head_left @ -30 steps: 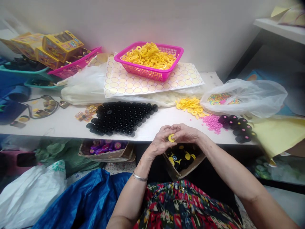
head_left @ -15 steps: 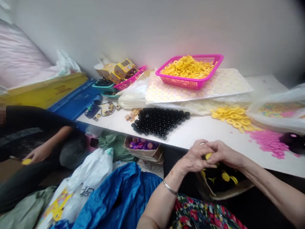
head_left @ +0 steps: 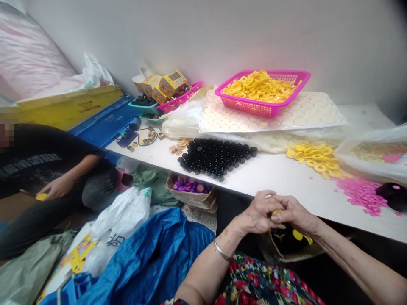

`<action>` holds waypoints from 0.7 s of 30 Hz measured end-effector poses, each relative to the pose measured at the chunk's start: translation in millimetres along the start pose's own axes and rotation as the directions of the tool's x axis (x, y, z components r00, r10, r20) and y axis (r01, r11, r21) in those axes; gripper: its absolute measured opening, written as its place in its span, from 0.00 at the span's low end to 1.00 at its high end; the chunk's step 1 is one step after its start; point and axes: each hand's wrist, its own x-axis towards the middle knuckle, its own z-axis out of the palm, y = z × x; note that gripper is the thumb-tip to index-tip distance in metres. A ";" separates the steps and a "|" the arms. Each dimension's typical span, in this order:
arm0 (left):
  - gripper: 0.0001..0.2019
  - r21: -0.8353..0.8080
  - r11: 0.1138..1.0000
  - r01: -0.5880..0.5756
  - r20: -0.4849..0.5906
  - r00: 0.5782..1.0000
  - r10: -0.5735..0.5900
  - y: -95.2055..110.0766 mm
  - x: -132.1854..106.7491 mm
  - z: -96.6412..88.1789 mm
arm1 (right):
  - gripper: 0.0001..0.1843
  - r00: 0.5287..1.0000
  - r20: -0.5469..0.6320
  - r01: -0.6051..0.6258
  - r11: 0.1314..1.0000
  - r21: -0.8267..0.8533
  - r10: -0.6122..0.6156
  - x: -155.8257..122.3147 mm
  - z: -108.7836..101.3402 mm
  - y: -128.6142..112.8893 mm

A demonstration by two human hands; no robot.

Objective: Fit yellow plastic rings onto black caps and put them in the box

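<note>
My left hand (head_left: 262,212) and my right hand (head_left: 294,212) meet in front of the table edge, fingers closed together around a small yellow round piece (head_left: 276,212). Most of that piece is hidden by the fingers. Below them is a cardboard box (head_left: 291,257) holding black pieces with yellow discs (head_left: 297,234). On the table beyond my hands stand black round pieces (head_left: 219,159), packed in rows. Yellow rings (head_left: 314,157) and small pink pieces (head_left: 362,192) lie in heaps to the right, beside a black round container (head_left: 394,197).
A pink basket (head_left: 273,111) full of yellow rings rests on a printed sheet (head_left: 241,126) at the back. Small yellow boxes (head_left: 173,83) lie in baskets farther left. A co-worker's hand (head_left: 59,187) holds a yellow disc. A blue sheet (head_left: 152,254) and bags cover the lower left.
The view has shifted a little, so the table items sit slightly farther right. My hands remain together around the yellow piece, which shows less between the fingers.
</note>
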 end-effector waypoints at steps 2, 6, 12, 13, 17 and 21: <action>0.16 0.012 1.000 0.011 -0.011 1.000 -0.011 1.5 -2.8 0.0 | 0.18 0.999 -0.045 0.000 0.999 0.041 0.002 0.7 1.3 6.3; 0.18 0.030 0.996 0.080 -0.176 0.982 -0.073 2.7 -13.0 2.2 | 0.20 0.995 -0.067 -0.074 0.994 0.075 0.080 0.7 9.6 8.1; 0.14 0.076 0.994 0.073 -0.214 0.975 -0.055 1.9 -29.0 9.3 | 0.19 0.962 -0.163 -0.203 0.974 0.100 0.218 5.6 15.4 16.8; 0.17 0.061 0.994 0.087 -0.249 0.966 -0.069 1.6 -30.8 10.0 | 0.18 0.956 -0.198 -0.192 0.972 0.135 0.216 8.3 15.9 20.0; 0.21 -0.083 0.969 0.234 -0.417 0.875 -0.247 0.5 -36.0 8.2 | 0.17 0.946 -0.215 -0.187 0.951 0.247 0.242 19.6 22.4 27.4; 0.17 -0.178 0.963 0.204 -0.567 0.778 -0.270 5.9 -36.9 -4.1 | 0.26 0.973 -0.186 -0.103 0.976 0.190 0.139 21.3 33.5 20.7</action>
